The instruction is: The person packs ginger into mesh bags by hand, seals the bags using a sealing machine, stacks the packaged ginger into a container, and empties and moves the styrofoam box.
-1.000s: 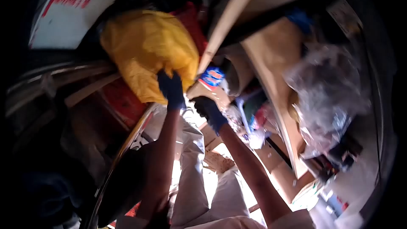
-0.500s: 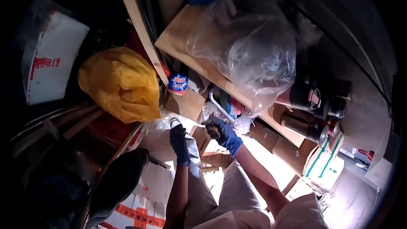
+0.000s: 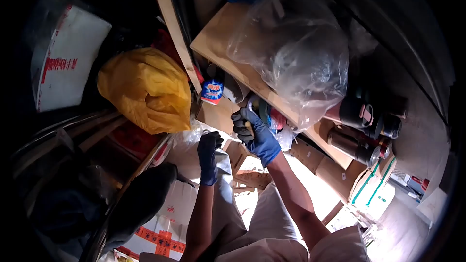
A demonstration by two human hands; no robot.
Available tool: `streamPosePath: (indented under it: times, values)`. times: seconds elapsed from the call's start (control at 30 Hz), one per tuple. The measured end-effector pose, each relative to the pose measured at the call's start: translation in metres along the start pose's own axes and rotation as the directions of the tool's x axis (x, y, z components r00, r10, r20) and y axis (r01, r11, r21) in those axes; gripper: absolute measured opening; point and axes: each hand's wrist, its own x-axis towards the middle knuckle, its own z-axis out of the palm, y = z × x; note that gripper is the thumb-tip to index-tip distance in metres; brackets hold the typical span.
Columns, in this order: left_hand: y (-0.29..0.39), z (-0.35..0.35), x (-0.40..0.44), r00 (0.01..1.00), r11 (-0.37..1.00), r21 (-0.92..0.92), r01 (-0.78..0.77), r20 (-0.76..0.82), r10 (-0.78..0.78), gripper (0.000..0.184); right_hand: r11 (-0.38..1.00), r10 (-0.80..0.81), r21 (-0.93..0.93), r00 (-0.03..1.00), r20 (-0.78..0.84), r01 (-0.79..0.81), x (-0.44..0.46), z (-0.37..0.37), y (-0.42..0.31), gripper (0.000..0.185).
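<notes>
Both my hands wear blue gloves with black palms and fingers. My left hand (image 3: 208, 155) is closed in a fist above my left knee; what it holds, if anything, is hidden. To its right and a little higher is my right hand (image 3: 255, 135), its fingers wrapped round a short tan, wood-like handle (image 3: 249, 128). The rest of that handled thing is hidden by the glove. Just behind my right hand stands a small cardboard box (image 3: 216, 115), and above it a blue and red container (image 3: 212, 92) with printed lettering.
A wooden shelf (image 3: 218, 34) bears a large clear plastic bag (image 3: 296, 58) and several bottles, including a brown flask (image 3: 347, 143). A yellow bag (image 3: 145, 90) bulges at the left. Cardboard boxes (image 3: 335, 174) lie under the shelf, and a white taped box (image 3: 162, 233) sits lower left.
My right hand has moved up and turned, showing the tan handle. The pale rounded tip at my left hand and the thin white strip between the hands no longer show. The view has shifted slightly.
</notes>
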Motion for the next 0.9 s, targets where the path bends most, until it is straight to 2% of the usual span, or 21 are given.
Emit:
streamPosePath:
  times: [0.03,0.1,0.23,0.3,0.33,0.37,0.43,0.47,0.5,0.57,0.6,0.73,0.8,0.83,0.9]
  values:
    - [0.002,-0.004,0.001,0.999,0.999,-0.022,0.04,-0.021,-0.04,0.019,0.994,-0.047,-0.098,0.998,-0.052,0.042,0.002,0.01,0.0,0.021]
    - [0.007,-0.013,0.0,0.998,0.999,0.01,0.04,-0.044,-0.04,0.019,0.962,-0.022,-0.272,0.997,-0.078,-0.001,0.012,0.023,-0.008,0.022]
    - [0.021,-0.021,0.004,0.999,1.0,-0.011,0.014,-0.052,-0.014,0.02,0.94,-0.044,-0.339,0.999,-0.024,0.034,0.034,0.055,-0.025,0.021]
    - [0.032,-0.017,0.002,0.999,1.0,-0.022,-0.002,-0.043,0.001,0.02,0.962,-0.121,-0.238,0.991,0.058,0.132,0.048,0.062,-0.026,0.021]
    - [0.038,-0.013,0.003,0.999,0.999,-0.026,-0.02,-0.029,0.019,0.02,0.976,-0.17,-0.133,0.985,0.028,0.173,0.055,0.068,-0.023,0.022]
    - [0.037,-0.013,0.005,1.0,0.997,-0.074,0.018,-0.016,-0.02,0.021,0.977,-0.16,-0.139,0.987,0.03,0.163,0.059,0.069,-0.021,0.022]
    - [0.041,-0.01,0.004,0.999,0.997,-0.07,0.041,0.02,-0.039,0.022,0.995,-0.097,0.02,0.978,0.184,0.095,0.069,0.07,-0.017,0.026]
    - [0.044,-0.007,0.004,0.999,0.996,-0.076,0.04,0.011,-0.039,0.022,0.992,-0.119,0.066,0.951,0.285,0.104,0.073,0.071,-0.013,0.037]
    - [0.047,-0.004,0.004,1.0,0.999,-0.04,0.015,0.007,-0.015,0.022,0.993,-0.111,0.062,0.953,0.284,0.097,0.076,0.071,-0.009,0.037]
    - [0.055,-0.002,0.001,1.0,1.0,-0.007,-0.006,-0.001,0.006,0.022,0.972,-0.22,0.107,0.969,0.109,0.209,0.078,0.077,-0.002,0.048]
    - [0.057,-0.003,0.0,1.0,1.0,-0.017,0.009,0.008,-0.008,0.022,0.959,-0.208,0.226,0.967,0.15,0.171,0.082,0.07,0.0,0.056]
    - [0.062,-0.005,-0.003,0.999,0.997,-0.073,0.009,0.038,-0.006,0.023,0.946,-0.207,0.257,0.978,0.017,0.196,0.079,0.085,0.007,0.058]
    - [0.06,-0.007,-0.003,0.999,0.997,-0.079,0.018,0.037,-0.015,0.023,0.946,-0.245,0.205,0.968,-0.056,0.252,0.076,0.095,0.008,0.059]
    - [0.059,-0.008,-0.003,0.999,0.996,-0.083,0.026,0.038,-0.023,0.024,0.946,-0.244,0.204,0.968,-0.056,0.25,0.077,0.093,0.007,0.059]
    - [0.059,-0.011,-0.002,0.999,0.997,-0.071,0.018,0.033,-0.016,0.023,0.964,-0.167,0.237,0.966,0.196,0.119,0.08,0.08,0.001,0.055]
